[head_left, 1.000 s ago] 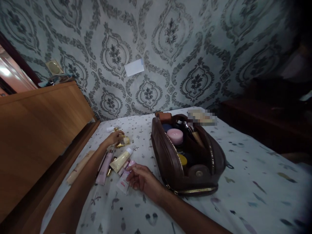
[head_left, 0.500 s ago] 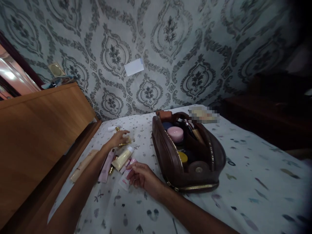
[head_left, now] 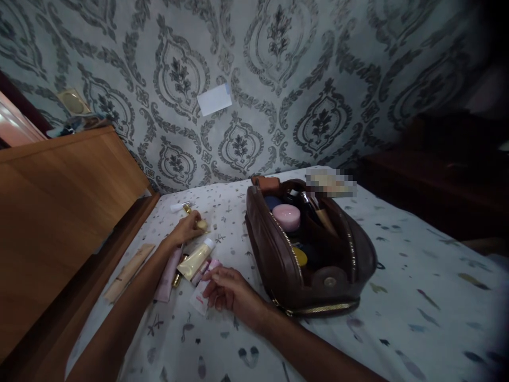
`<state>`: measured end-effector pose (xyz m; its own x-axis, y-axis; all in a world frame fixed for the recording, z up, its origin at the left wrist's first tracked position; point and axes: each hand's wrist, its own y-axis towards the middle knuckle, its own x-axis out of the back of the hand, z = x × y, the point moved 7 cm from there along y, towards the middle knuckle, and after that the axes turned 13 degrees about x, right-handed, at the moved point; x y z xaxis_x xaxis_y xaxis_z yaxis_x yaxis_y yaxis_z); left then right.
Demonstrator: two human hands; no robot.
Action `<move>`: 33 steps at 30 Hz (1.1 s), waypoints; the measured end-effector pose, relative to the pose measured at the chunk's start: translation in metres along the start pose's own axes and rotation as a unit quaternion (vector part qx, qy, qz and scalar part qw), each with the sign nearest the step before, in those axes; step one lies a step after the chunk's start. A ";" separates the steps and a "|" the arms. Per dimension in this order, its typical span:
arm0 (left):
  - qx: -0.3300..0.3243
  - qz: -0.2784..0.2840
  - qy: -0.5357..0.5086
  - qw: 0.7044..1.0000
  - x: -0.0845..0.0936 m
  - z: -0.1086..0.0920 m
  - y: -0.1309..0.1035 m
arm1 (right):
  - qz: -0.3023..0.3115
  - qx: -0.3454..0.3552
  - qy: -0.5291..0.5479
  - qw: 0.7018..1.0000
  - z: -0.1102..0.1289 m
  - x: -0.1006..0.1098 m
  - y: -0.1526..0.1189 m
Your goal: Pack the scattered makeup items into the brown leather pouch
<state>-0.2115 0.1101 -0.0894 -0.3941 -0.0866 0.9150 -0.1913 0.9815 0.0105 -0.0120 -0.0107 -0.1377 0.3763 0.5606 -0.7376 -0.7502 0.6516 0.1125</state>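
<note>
My left hand (head_left: 188, 228) reaches over the bed's left part, its fingers closed around a small gold-coloured round item (head_left: 202, 225) whose exact kind is unclear. Close to those fingers lie a gold-capped piece (head_left: 187, 209) and a white tube (head_left: 177, 207). My right hand (head_left: 234, 293) hovers loosely curled with nothing visible in it, partly over a white-and-pink tube (head_left: 199, 300). Between the hands are a cream tube with white cap (head_left: 194, 260), a pink tube (head_left: 167, 281) and a slim gold tube (head_left: 177, 278). An unzipped brown bag (head_left: 262, 249) stands at right.
Inside the bag are a pink-lidded jar (head_left: 286, 216), a yellow lid (head_left: 300, 257) and brushes (head_left: 324, 215). A flat beige packet (head_left: 129, 271) lies beside the wooden board (head_left: 71, 212) at left. Patterned wallpaper (head_left: 238, 143) backs the bed.
My left hand has closed its fingers on the small gold-coloured item. My right hand stays almost in place. The whole view has shifted slightly.
</note>
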 end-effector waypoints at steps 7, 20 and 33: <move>-0.018 0.005 0.029 0.999 0.006 -0.006 -0.006 | -0.001 -0.012 0.003 1.000 -0.001 0.000 -0.001; -0.028 -0.062 0.050 0.996 0.021 -0.036 -0.024 | 0.009 -0.037 0.026 0.999 -0.006 0.001 0.003; -0.024 -0.040 -0.100 0.994 0.049 -0.113 -0.045 | 0.016 -0.050 0.022 0.998 -0.005 0.000 0.006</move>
<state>-0.1204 0.0814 0.0008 -0.5513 -0.1930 0.8117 -0.1889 0.9765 0.1038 -0.0194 -0.0096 -0.1404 0.3278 0.5563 -0.7636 -0.8133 0.5774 0.0715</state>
